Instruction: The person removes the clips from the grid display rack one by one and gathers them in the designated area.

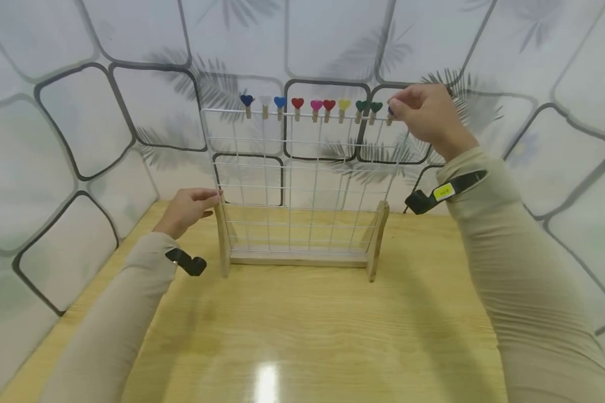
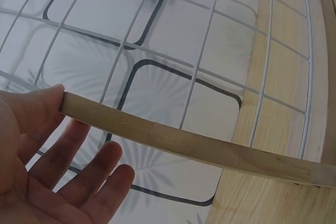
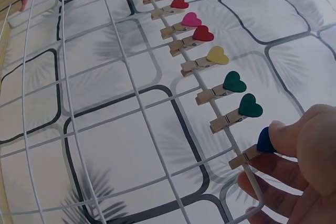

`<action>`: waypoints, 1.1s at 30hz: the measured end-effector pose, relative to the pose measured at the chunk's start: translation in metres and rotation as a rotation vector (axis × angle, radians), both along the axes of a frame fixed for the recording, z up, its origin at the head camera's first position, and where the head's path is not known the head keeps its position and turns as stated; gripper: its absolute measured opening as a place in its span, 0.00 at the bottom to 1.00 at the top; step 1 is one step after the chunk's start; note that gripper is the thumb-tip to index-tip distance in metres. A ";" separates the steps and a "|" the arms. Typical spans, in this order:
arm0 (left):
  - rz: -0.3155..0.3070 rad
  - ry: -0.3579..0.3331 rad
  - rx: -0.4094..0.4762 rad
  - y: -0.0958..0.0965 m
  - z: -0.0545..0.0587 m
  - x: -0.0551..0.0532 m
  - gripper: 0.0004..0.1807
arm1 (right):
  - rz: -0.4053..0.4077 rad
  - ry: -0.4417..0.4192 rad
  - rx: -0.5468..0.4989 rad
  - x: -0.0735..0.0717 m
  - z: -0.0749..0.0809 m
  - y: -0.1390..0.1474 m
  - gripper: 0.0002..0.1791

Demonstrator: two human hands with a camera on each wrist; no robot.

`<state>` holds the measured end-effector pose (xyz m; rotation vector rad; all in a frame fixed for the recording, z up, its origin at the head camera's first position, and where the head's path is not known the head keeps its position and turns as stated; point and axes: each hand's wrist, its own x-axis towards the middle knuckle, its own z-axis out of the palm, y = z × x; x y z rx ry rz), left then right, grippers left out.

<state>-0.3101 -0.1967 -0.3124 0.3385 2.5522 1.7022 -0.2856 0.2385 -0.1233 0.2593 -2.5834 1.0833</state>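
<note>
In the head view, a white wire grid rack stands in a wooden stand (image 1: 298, 259). My left hand (image 1: 184, 210) pinches the top of the stand's left upright (image 2: 152, 131) between thumb and index finger; the other fingers spread loosely below it. At the rack's top right corner, my right hand (image 1: 428, 115) pinches a small wooden clothespin with a dark blue heart (image 3: 265, 141). That clothespin sits across the top wire. To its left, several more heart clothespins stand clipped along the same wire, including green (image 3: 234, 82), yellow (image 3: 217, 55), red and pink ones.
The rack stands on a light wooden table (image 1: 302, 324) close to the back wall. Patterned cloth-like walls (image 1: 327, 33) surround the table at the back and sides. The stand's right upright (image 1: 378, 240) is untouched. Each sleeve carries a black wrist camera (image 1: 186, 262).
</note>
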 end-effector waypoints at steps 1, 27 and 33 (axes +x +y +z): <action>0.001 0.001 0.003 0.001 -0.001 0.001 0.24 | -0.015 -0.011 0.011 0.000 0.000 0.000 0.16; -0.040 -0.046 0.015 -0.005 0.005 -0.006 0.24 | -0.201 0.043 0.138 -0.003 0.003 -0.010 0.14; -0.074 -0.090 0.117 -0.007 0.008 -0.002 0.26 | -0.211 0.063 0.084 -0.001 0.006 -0.010 0.08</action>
